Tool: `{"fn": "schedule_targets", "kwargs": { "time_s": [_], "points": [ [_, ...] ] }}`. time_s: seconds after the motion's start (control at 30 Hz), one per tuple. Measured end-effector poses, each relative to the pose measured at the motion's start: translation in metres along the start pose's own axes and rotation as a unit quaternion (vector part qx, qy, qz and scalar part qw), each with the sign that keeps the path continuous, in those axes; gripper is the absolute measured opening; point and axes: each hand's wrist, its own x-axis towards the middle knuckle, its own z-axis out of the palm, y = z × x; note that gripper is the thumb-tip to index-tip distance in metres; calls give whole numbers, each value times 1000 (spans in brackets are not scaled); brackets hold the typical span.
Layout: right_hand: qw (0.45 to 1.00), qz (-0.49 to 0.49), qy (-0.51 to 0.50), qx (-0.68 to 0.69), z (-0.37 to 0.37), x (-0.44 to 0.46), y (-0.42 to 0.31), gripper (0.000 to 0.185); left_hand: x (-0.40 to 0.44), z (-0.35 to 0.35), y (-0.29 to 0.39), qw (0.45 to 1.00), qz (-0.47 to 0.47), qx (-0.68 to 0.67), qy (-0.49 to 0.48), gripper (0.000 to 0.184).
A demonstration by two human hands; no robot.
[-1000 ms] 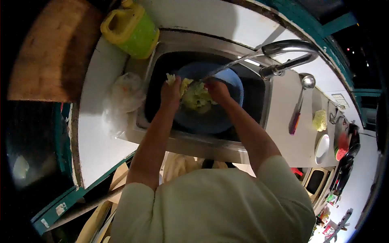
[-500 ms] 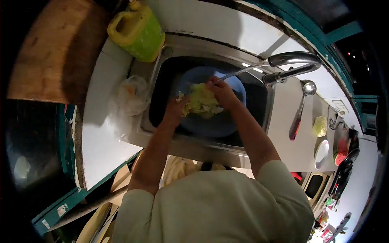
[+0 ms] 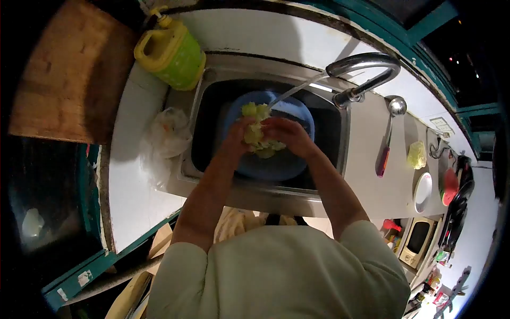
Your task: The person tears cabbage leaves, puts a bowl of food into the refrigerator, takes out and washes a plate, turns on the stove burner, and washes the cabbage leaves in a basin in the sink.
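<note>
Pale green cabbage leaves lie in a blue basin inside the sink. My left hand is curled around the left side of the leaves. From the right, my right hand closes over the same leaves, its fingers bent toward the left hand. Some leaf pieces stick out above and below both hands. A stream of water runs from the curved faucet into the basin just above the hands. My fingertips are partly hidden among the leaves.
A green and yellow jug and a clear plastic bag stand left of the sink. On the right counter are a ladle, a cabbage piece, a white bowl and a cut watermelon. A wooden board is at upper left.
My right hand has moved down from the water stream onto the leaves. Both hands are now closer together around them. The whole view has shifted slightly.
</note>
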Motion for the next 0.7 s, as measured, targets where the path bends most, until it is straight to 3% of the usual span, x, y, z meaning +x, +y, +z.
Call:
{"fn": "schedule_targets", "kwargs": {
  "time_s": [0.07, 0.17, 0.27, 0.33, 0.4, 0.43, 0.47, 0.5, 0.53, 0.57, 0.6, 0.67, 0.7],
  "points": [
    [997, 30, 59, 39, -7, -5, 3, 30, 7, -25, -49, 944, 193, 264, -44, 53],
    [969, 77, 232, 24, -7, 18, 8, 33, 6, -25, -40, 988, 20, 115, -100, 53],
    [980, 174, 85, -51, -6, 28, 1, 33, 6, -18, -1, 976, 105, 143, -126, 50],
    [969, 117, 124, -181, 0, 36, -8, 30, 1, -1, 36, 985, 80, -103, -114, 42],
    [943, 59, 154, -290, 5, 44, -10, 29, 4, -9, 33, 973, 181, -54, -133, 40],
    [927, 29, 167, -334, 6, 49, -11, 28, 16, -29, 11, 937, 288, 120, -157, 41],
    [908, -1, 181, -378, 7, 55, -11, 28, 21, -38, 9, 861, 381, 288, -174, 42],
    [950, -60, 204, -228, 7, 64, 3, 28, 21, -36, 3, 951, 202, 171, -157, 43],
    [966, -116, 221, -73, 6, 76, 29, 28, 18, -25, 9, 990, 13, 43, -133, 43],
    [968, -110, 227, -1, 7, 78, 30, 26, 15, -16, 15, 975, -177, -89, -102, 43],
    [964, -104, 236, 72, 8, 79, 31, 25, 13, -12, 21, 978, -157, -104, -95, 44],
    [969, 25, 242, 51, 11, 66, -6, 18, 8, -10, 32, 981, -121, -131, -80, 46],
    [974, 83, 194, 77, 4, 62, -8, 22, 8, -10, 36, 980, -121, -140, -74, 49]
  ]
}}
